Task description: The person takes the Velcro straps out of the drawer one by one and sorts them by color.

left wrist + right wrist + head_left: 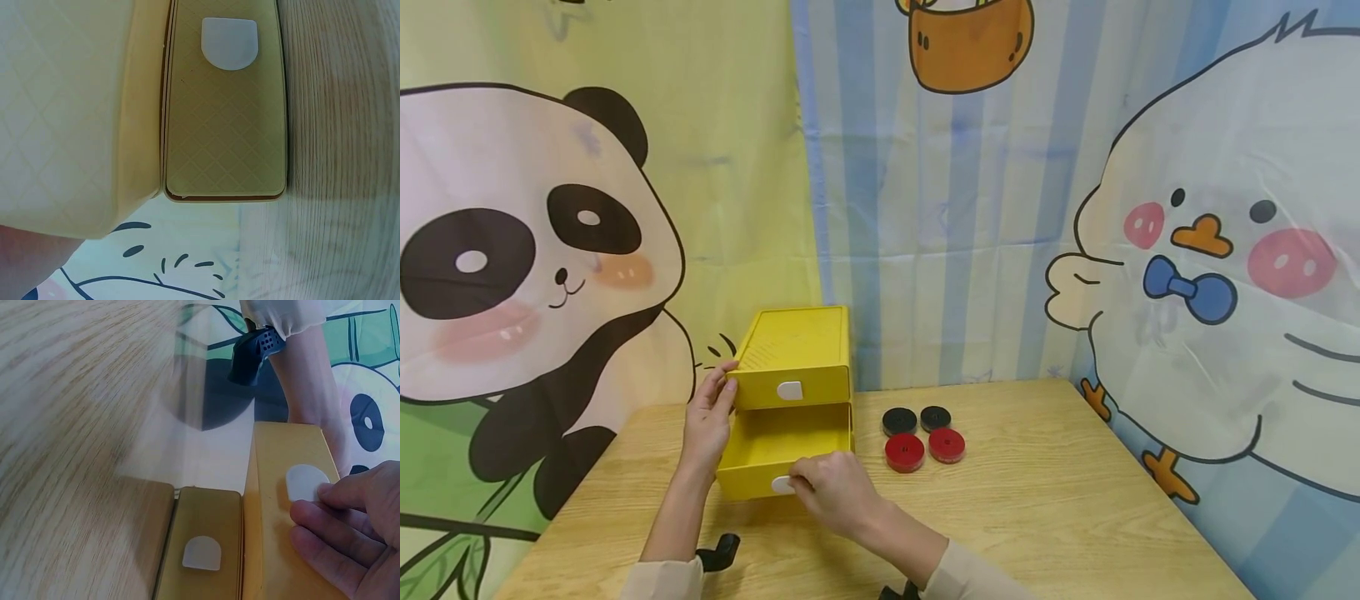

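A yellow drawer cabinet (805, 333) stands on the table. Its middle drawer (730, 483) is pulled out, showing a bare yellow inside. My right hand (838, 492) pinches that drawer's white tab (305, 481) between thumb and fingers. Up at the cabinet's left front corner, my left hand (711, 412) rests its fingertips beside the upper drawer (827, 387), which is pushed in. Both wrist views show the lowest drawer (225, 137), closed, with its own white tab (202, 553); from the head view it is hidden under the pulled-out one.
Right of the cabinet lie two black discs (899, 422) and two red discs (905, 452), each with a small centre hole. A wooden table (1037, 500) carries everything. Cartoon curtains (955, 250) hang close behind and at both sides. Black wrist mounts (721, 553) sit by the sleeves.
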`<state>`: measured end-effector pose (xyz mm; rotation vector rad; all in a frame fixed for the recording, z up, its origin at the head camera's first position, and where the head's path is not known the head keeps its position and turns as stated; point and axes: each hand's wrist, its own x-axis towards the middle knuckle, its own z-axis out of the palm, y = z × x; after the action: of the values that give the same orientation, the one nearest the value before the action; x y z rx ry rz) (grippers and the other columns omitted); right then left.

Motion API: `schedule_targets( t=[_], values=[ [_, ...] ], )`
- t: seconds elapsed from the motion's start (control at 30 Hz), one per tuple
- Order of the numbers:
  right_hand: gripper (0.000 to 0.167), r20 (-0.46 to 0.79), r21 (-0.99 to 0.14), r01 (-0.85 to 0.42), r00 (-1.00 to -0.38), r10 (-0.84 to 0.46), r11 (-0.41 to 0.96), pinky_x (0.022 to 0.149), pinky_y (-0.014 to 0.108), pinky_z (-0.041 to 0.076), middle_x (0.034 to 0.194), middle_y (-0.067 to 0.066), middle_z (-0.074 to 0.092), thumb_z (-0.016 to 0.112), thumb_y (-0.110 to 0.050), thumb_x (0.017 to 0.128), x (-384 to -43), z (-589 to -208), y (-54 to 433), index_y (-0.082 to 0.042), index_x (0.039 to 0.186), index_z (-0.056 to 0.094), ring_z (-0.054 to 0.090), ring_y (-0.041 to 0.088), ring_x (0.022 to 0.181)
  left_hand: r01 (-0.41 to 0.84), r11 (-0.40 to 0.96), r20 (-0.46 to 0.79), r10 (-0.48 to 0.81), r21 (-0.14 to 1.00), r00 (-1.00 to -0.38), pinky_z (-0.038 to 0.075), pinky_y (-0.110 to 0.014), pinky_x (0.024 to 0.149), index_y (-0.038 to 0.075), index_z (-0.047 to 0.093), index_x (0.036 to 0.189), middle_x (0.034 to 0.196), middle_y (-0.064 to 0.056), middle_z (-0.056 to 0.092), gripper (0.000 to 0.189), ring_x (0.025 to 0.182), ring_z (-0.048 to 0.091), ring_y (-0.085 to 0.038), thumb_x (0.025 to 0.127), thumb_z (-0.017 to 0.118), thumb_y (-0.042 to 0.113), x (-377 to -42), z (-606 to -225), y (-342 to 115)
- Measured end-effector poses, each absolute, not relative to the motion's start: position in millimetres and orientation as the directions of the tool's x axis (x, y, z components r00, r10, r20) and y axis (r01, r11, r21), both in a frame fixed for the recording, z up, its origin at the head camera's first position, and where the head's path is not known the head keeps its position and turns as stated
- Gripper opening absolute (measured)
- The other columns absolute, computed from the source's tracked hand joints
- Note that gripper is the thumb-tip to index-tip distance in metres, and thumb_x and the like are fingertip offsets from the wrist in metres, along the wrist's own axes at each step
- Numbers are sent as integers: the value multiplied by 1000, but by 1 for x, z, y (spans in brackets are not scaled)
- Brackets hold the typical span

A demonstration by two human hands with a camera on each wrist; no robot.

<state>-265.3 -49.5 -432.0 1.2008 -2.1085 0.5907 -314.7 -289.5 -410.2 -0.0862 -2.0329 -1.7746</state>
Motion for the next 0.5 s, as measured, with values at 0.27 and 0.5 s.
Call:
schedule_targets(
  t=[0.27, 0.5],
  values=[
    [4, 718, -84, -875, -385, -580, 477, 58, 6, 46, 78, -7, 77, 80, -12, 92, -272, -432, -50, -13, 87, 79, 68, 1, 60, 315, 185, 354, -243, 931, -903, 42, -10, 99, 29, 50, 153, 152, 1, 50, 45, 133, 48, -7, 110, 46, 42, -314, -411, -289],
    [5, 742, -100, -873, -386, -548, 478, 55, 7, 44, 74, -4, 76, 82, -9, 89, -293, -432, -56, -11, 85, 79, 63, 2, 56, 331, 147, 357, -230, 932, -905, 41, -11, 99, 24, 49, 154, 149, 1, 50, 46, 131, 48, -9, 111, 48, 38, -313, -408, -288]
  ],
)
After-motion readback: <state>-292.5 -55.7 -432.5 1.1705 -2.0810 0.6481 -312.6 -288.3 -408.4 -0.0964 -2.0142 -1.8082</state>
